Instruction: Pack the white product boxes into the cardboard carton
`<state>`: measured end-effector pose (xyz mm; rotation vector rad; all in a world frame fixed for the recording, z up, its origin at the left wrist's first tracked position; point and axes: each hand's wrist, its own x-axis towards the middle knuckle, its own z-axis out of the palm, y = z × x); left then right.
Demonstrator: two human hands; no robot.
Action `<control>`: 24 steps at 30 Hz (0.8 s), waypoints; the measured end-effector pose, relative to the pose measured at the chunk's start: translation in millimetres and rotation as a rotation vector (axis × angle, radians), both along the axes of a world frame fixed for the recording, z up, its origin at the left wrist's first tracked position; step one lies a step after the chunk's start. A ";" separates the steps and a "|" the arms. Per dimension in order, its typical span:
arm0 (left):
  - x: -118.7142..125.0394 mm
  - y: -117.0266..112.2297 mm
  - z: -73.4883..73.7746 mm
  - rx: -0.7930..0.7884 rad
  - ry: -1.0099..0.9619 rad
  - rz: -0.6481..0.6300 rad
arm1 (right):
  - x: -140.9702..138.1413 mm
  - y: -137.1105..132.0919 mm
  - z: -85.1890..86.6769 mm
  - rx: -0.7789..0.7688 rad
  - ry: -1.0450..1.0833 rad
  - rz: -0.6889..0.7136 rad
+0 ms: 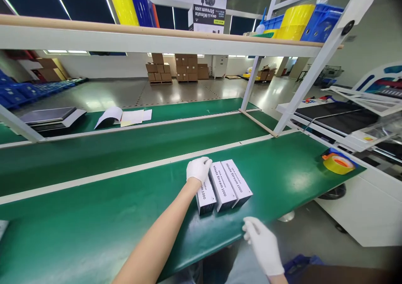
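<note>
Three slim white cartons printed "Minute Stream 1000" lie side by side on the green work surface (138, 217). My left hand (198, 169), in a white glove, covers the far part of the left carton (206, 197), its fingers closed around it. Beside that one are the middle carton (222, 186) and the right carton (237, 182), close together. My right hand (263, 244), also gloved in white, hovers by the front edge of the table, lower right of the cartons. Its fingers are curled together and nothing shows in them.
Rolls of yellow and orange tape (338, 164) sit at the table's right end. A shelf (150, 39) crosses overhead, carrying a printed box (210, 7) and blue bins (322, 22). Papers (132, 117) lie on the far strip. A machine with a black belt (342, 116) stands at right.
</note>
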<state>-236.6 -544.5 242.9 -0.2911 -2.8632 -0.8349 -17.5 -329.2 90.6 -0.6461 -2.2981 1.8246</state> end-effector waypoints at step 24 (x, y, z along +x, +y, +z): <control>3.6 18.4 -0.1 -0.157 0.001 -0.011 | -97.9 19.3 -2.6 0.298 0.688 0.055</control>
